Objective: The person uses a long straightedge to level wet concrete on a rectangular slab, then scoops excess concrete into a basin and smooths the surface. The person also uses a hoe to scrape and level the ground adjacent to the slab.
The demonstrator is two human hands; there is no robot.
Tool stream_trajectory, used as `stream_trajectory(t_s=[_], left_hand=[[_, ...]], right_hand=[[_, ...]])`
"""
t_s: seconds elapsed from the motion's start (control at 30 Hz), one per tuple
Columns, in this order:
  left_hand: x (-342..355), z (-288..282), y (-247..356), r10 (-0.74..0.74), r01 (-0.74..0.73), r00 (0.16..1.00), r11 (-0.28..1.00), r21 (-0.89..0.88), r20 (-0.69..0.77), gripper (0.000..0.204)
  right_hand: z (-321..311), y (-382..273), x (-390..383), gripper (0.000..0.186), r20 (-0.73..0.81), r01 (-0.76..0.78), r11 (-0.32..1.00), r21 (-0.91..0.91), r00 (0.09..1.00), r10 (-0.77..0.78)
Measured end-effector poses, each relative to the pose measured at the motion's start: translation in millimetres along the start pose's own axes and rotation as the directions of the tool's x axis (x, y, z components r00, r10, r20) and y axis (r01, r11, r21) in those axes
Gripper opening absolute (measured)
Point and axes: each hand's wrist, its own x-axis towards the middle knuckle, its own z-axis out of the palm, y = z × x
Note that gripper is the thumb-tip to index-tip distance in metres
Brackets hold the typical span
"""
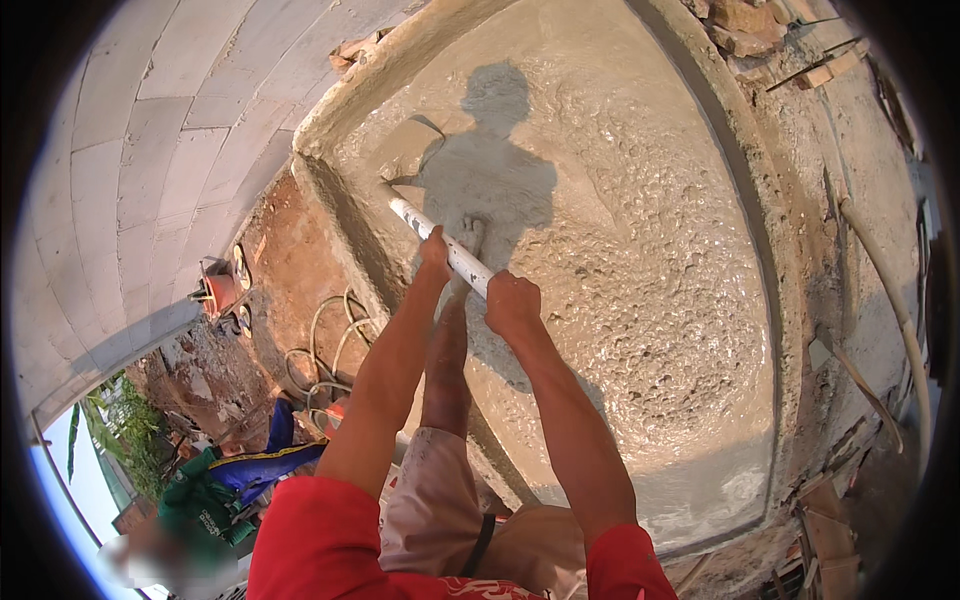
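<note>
My left hand point(436, 252) and my right hand point(513, 303) are both wrapped round the white handle of a hoe point(412, 216), the left one farther along it. The blade end lies at the far left corner of a low concrete trough point(322, 188), partly sunk in wet grey mortar point(660, 335). To the right the mortar is rough and pitted, toward the far side smoother. One bare foot point(473, 236), coated grey, stands in the mortar below the handle. My shadow falls across the mix.
A grey block wall point(160, 130) rises at the left. Beside the trough lie a coiled hose point(318, 345) and a reddish bucket point(218, 292). Another person in a green shirt point(200, 505) is at the lower left. Broken bricks point(745, 25) and a bent pole point(890, 280) lie to the right.
</note>
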Motion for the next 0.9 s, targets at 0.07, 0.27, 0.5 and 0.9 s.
stream_trajectory(t_s=[0.07, 0.27, 0.5, 0.9], left_hand=[[-31, 7, -55, 0.07, -0.072, 0.997, 0.984, 0.161, 0.02, 0.042], [-159, 25, -197, -0.239, 0.144, 0.964, 0.841, 0.522, 0.12, 0.056], [-349, -1, -344, -0.755, 0.601, 0.64, 0.609, 0.517, 0.145, 0.035], [-281, 12, -311, -0.521, 0.548, 0.791, 0.837, 0.009, 0.321, 0.031]], right_hand=[[-13, 38, -47, 0.033, 0.077, -0.112, 0.992, -0.054, 0.99, 0.116], [-11, 138, -228, 0.047, 0.315, -0.41, 0.91, -0.068, 0.856, 0.409], [16, 186, -483, 0.041, 0.305, -0.743, 0.664, -0.084, 0.615, 0.727], [1, 203, -412, 0.025, 0.067, -0.655, 0.746, -0.122, 0.744, 0.664]])
